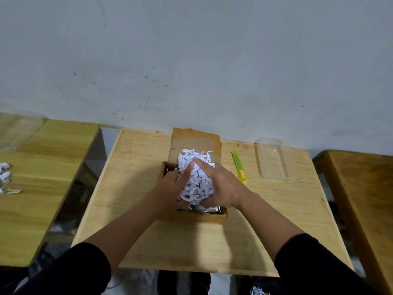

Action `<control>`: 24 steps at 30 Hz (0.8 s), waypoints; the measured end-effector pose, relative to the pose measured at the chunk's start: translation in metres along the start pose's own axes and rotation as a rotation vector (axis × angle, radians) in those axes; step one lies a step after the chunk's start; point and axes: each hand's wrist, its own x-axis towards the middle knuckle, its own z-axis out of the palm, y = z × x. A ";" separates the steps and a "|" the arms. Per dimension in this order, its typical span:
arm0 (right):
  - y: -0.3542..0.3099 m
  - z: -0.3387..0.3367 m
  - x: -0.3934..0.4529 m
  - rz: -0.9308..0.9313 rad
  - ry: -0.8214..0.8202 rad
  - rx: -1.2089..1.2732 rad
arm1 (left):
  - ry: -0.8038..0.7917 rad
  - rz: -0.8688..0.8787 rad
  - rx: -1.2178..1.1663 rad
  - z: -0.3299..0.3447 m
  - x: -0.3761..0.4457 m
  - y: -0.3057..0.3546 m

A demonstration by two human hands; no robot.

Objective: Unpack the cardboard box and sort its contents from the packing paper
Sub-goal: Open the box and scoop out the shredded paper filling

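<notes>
On the left wooden tabletop (42,177), a few clumps of white shredded paper (4,174) lie at its left edge, with a clear plastic container (17,130) at its far corner; that looks the likely place for the packing paper, though this is a guess.

On the middle wooden tabletop (127,209) sits the open brown cardboard box (196,140), its far flap raised against the wall. Over the box both hands cup one large wad of white shredded packing paper (196,179). The left hand (170,186) presses its left side with long fingers laid up across it; the right hand (223,188) wraps the right side, forefinger stretched over the top. The wad seems just lifted or about to lift; whether it rests on the box I cannot tell, and what lies beneath is hidden.

To do this well, keep both palms squeezing inward and scoop from below, so that strands do not trail off. Lift slowly and feel for anything hard inside the wad, since contents may be tangled in it. Loose strips already hang at the near rim.

Right of the box lie a yellow-green utility knife (239,167), well clear of the hands, and a clear plastic tray (271,160) beyond it, perhaps meant for the contents.
</notes>
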 end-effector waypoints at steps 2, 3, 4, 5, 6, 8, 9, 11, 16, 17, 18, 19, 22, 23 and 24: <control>-0.002 0.005 -0.004 0.004 -0.007 -0.001 | 0.020 0.047 0.013 0.001 -0.004 0.001; -0.002 0.007 -0.005 0.009 -0.006 0.008 | 0.031 0.066 0.026 0.002 -0.006 0.001; -0.002 0.010 -0.007 0.015 -0.002 0.016 | 0.040 0.078 0.038 0.003 -0.008 0.000; -0.002 0.013 -0.009 0.018 0.003 0.020 | 0.048 0.089 0.043 0.005 -0.010 -0.002; -0.003 0.015 -0.011 0.024 0.006 0.024 | 0.052 0.085 0.033 0.007 -0.012 -0.003; -0.004 0.018 -0.014 0.033 0.010 0.028 | 0.072 0.062 0.005 0.011 -0.016 -0.004; -0.005 0.019 -0.015 0.034 0.017 0.029 | 0.090 0.053 0.000 0.013 -0.018 -0.004; -0.006 0.021 -0.016 0.042 0.033 0.037 | 0.114 0.037 -0.023 0.018 -0.021 -0.003; -0.007 0.029 -0.019 0.066 0.051 0.071 | 0.103 0.027 -0.067 0.023 -0.025 -0.004; -0.006 0.031 -0.020 0.068 0.054 0.074 | 0.093 0.033 -0.074 0.022 -0.025 -0.004; -0.007 0.031 -0.022 0.070 0.059 0.078 | 0.078 0.039 -0.078 0.020 -0.025 -0.003; -0.006 0.031 -0.023 0.072 0.068 0.085 | 0.069 0.047 -0.077 0.018 -0.024 -0.002; -0.006 0.025 -0.027 0.086 0.098 0.092 | 0.078 0.091 -0.040 0.008 -0.018 0.002; -0.005 0.022 -0.028 0.092 0.107 0.092 | 0.088 0.114 -0.021 0.005 -0.015 0.004; -0.005 0.018 -0.029 0.095 0.120 0.093 | 0.088 0.137 -0.007 0.001 -0.011 0.006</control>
